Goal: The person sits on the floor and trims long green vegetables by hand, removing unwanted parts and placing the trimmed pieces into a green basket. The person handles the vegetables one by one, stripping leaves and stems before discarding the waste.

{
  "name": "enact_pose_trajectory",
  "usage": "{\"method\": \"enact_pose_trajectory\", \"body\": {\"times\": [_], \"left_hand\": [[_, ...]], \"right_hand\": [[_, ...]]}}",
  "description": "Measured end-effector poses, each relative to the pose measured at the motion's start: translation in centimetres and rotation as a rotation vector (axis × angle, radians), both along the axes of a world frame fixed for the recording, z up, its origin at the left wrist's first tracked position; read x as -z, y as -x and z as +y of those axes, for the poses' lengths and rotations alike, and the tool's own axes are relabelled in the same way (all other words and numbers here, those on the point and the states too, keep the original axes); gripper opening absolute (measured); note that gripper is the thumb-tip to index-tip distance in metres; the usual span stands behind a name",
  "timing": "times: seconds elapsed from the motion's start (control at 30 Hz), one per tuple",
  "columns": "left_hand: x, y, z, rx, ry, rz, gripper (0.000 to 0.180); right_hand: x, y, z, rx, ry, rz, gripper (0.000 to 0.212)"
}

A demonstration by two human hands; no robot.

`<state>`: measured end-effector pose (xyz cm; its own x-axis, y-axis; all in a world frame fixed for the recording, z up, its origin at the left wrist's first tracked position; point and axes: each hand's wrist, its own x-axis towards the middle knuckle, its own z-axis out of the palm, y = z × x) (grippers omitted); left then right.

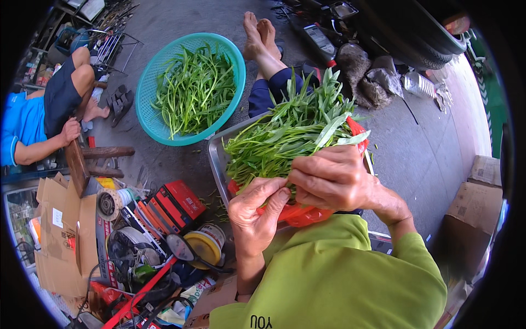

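Note:
A heap of water spinach [290,129], long green stems with narrow leaves, lies in a metal tray [215,159] across my lap. At the heap's near edge my left hand [257,211] is closed, thumb and fingers pinching a green stem. Beside it, almost touching, my right hand [334,175] is closed on the same greens, with the fingertips mostly hidden. Beneath both hands a red plastic bag [304,215] lies in the tray, and part of it shows past the heap's right side. Ahead to the left, a teal plastic basket [143,112] holds more water spinach.
At far left sits another person in a blue shirt [27,123], a hand on a wooden stool [76,164]. Flattened cardboard [60,247], a red box [181,200] and tools crowd my left. A large tyre [405,33] and dark bottle [318,41] are ahead right; cardboard boxes [471,219] stand right.

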<state>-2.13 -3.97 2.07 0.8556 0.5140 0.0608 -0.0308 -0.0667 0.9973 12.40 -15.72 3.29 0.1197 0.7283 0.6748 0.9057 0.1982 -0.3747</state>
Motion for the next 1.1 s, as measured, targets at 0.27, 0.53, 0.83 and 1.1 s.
{"method": "enact_pose_trajectory", "body": {"times": [0.27,0.53,0.83,1.1], "left_hand": [[-0.1,0.7,1.2,-0.112,0.606,-0.227,0.015],[0.2,-4.8,13.1,-0.618,0.072,-0.099,0.043],[3.0,-3.8,9.0,-0.359,-0.247,0.153,0.014],[3.8,-0.3,0.0,0.017,-0.741,0.356,0.016]], "right_hand": [[-6.5,-1.7,0.2,0.195,-0.299,0.125,0.014],[-2.9,-3.3,9.1,0.007,-0.182,0.276,0.034],[1.1,-1.5,-0.3,0.170,0.252,0.508,0.017],[4.0,4.4,-4.8,0.099,0.649,0.525,0.015]]}}
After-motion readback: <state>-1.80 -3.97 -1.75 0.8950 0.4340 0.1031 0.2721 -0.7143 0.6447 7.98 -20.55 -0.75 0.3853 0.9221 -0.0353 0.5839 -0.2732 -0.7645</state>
